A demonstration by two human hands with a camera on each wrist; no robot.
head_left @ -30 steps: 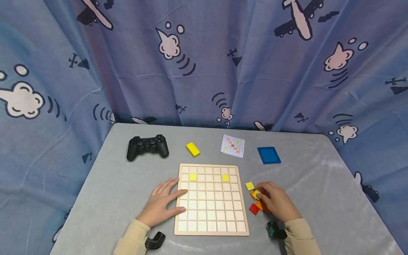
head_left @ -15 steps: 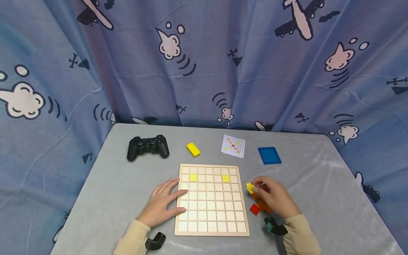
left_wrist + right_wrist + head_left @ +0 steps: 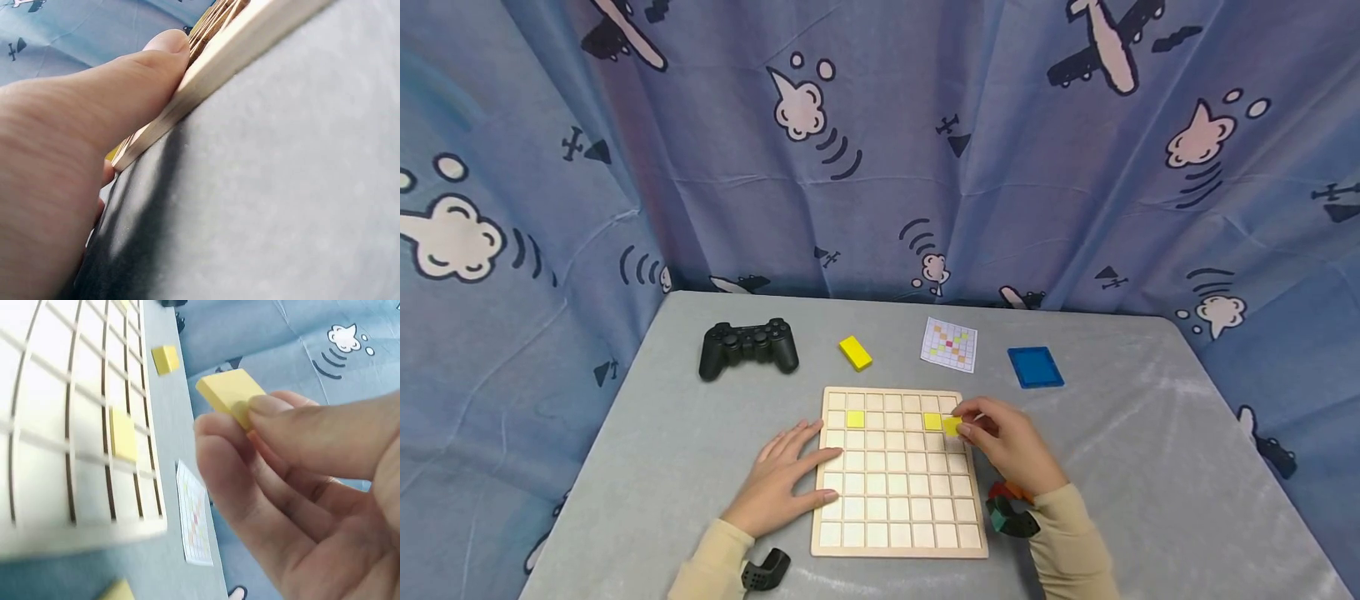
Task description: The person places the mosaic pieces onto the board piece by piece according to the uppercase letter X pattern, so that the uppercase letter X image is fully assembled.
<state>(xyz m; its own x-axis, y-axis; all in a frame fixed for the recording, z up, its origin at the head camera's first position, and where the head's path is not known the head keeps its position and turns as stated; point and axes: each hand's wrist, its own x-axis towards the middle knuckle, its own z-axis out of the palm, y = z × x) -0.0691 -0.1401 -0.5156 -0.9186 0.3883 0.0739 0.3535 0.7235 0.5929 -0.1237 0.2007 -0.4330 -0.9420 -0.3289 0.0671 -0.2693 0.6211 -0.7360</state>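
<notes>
My right hand (image 3: pixel 1011 442) pinches a yellow square tile (image 3: pixel 228 390) between thumb and fingertips. In the head view that tile overlaps the upper right of a wooden grid board (image 3: pixel 895 557). Two yellow tiles sit in the board's second row, one at the left (image 3: pixel 855 419) and one at the right (image 3: pixel 932 422). My left hand (image 3: pixel 786 479) lies spread at the board's left edge, its thumb (image 3: pixel 147 69) on the rim. Red and orange tiles (image 3: pixel 1017 490) lie right of the board, partly hidden by my right hand and wrist.
Behind the board stand a black game controller (image 3: pixel 748 347), a yellow block (image 3: pixel 855 353), a printed pattern card (image 3: pixel 949 344) and a blue square tray (image 3: pixel 1036 367). Another yellow tile (image 3: pixel 117 592) lies on the table beside the board. A patterned curtain (image 3: pixel 880 167) hangs behind the table.
My right hand has lifted a yellow tile from the loose ones and carried it left and away from me, over the board's right edge. My left hand has stayed put.
</notes>
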